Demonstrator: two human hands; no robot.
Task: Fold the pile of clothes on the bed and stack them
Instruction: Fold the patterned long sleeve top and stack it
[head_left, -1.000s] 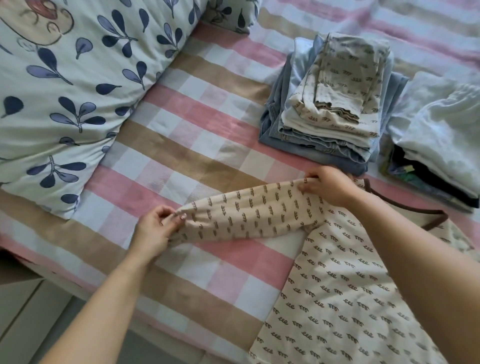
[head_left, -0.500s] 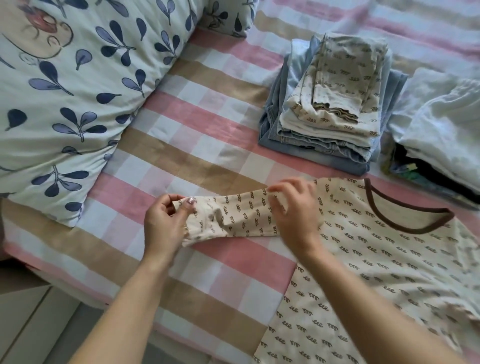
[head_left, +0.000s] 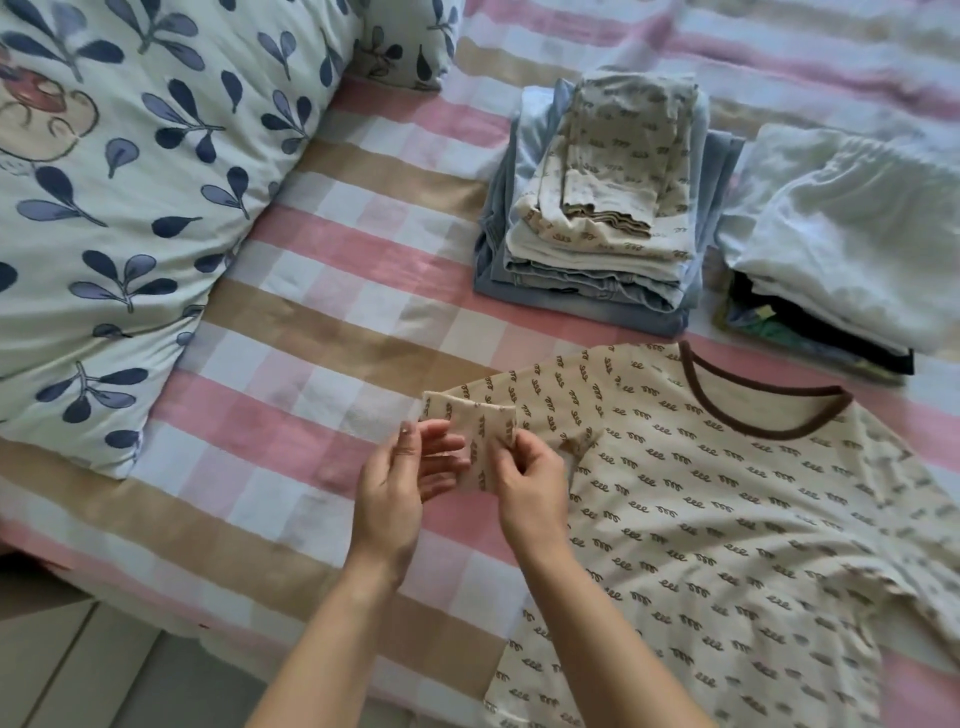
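A cream patterned shirt (head_left: 727, 509) with a brown collar lies flat on the checked bed (head_left: 311, 291), at the lower right. Its left sleeve (head_left: 483, 415) is doubled back towards the body. My left hand (head_left: 410, 467) and my right hand (head_left: 524, 478) both pinch the sleeve's folded end, close together. Behind the shirt stands a stack of folded clothes (head_left: 597, 218), blue pieces below and cream patterned ones on top. A second stack (head_left: 841, 244) with white cloth on top and dark pieces below sits to its right.
A large pillow (head_left: 130, 208) with blue leaf print fills the left side of the bed. The bed's near edge runs along the bottom left, with tiled floor (head_left: 78, 670) beyond it.
The sleeve was stretched out to the left; now it is folded back on itself. My left hand moved right with the cuff, and my right hand came down to meet it.
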